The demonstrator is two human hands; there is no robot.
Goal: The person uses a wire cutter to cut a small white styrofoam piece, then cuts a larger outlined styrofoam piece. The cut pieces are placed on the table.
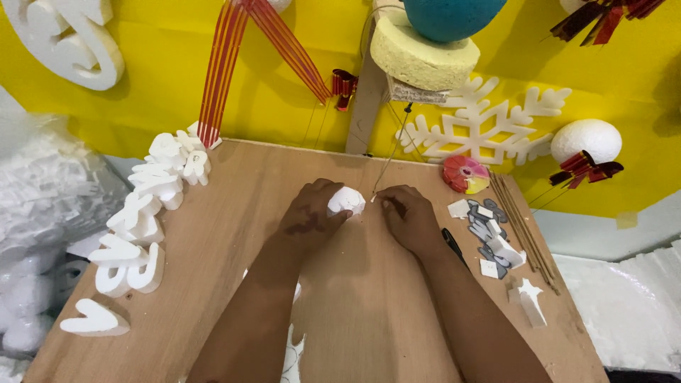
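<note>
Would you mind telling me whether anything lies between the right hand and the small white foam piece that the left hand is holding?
Nothing visible does. The left hand holds the white foam piece over the wooden board, and the right hand sits just beside it, pinching a thin wire. Only a narrow open gap separates them.

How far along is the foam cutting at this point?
Done: a row of cut white foam shapes lies along the board's left edge, with small offcuts on the right. In hand: the left hand holds a small white foam piece against the thin wire, the right hand beside it. Left: that piece looks rough; I can't tell how many more follow.
</note>
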